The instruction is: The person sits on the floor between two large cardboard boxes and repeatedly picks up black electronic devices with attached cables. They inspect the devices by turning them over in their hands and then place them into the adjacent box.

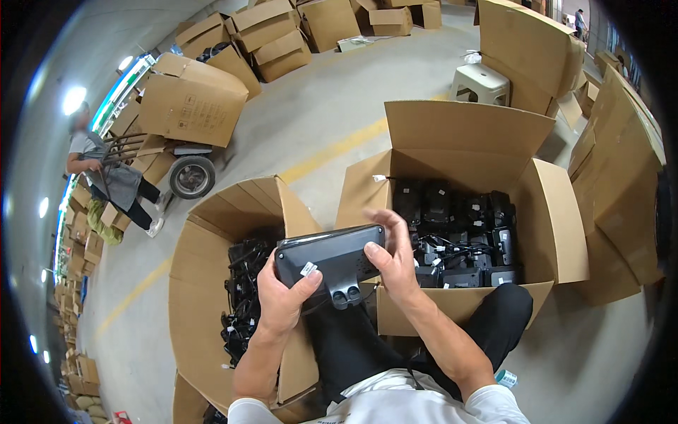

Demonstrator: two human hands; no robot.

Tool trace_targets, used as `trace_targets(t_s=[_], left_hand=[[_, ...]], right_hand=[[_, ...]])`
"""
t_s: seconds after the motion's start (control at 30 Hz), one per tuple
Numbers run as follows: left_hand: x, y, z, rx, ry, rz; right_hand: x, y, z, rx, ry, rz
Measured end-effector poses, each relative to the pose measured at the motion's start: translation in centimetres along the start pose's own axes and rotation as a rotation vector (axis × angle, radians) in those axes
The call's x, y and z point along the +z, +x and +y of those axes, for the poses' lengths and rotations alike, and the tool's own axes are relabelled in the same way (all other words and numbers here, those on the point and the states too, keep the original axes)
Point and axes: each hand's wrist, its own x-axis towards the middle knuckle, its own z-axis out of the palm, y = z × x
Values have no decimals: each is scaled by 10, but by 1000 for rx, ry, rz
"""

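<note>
Over my lap, both hands hold a black, flat rectangular device (332, 258) with rounded corners. Two round sockets show on a stub at its lower edge, and a small white label sits near my left thumb. My left hand (280, 297) grips the left end, thumb across the face. At the other end, my right hand (397, 263) has its thumb pressed on the face and its fingers, slightly blurred, over the top edge. Rows of similar black units with cables (462, 240) fill an open carton (466, 159) ahead on the right. Black parts (244, 290) lie in another carton (205, 304) on the left.
A person in a grey apron (116, 180) stands at far left by a hand cart with a wheel (191, 177) carrying a big carton (194, 102). A white stool (482, 83) stands beyond the right carton. Tall cartons (618, 191) crowd the right. A bottle (506, 379) lies near my leg.
</note>
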Motion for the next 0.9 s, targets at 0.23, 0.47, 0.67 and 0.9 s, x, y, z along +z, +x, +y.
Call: trace_targets(t_s=[0.23,0.47,0.67,0.9], left_hand=[[5,2,0,45,-79,19],[-9,25,1,22,-36,34],[35,89,6,127,-425,-270],[101,146,-43,-444,-15,-743]], right_hand=[[2,-6,-16,96,62,-128],[-9,25,-46,252,-141,-285],[-47,74,-133,205,-358,-387],[-198,114,-96,290,11,123]])
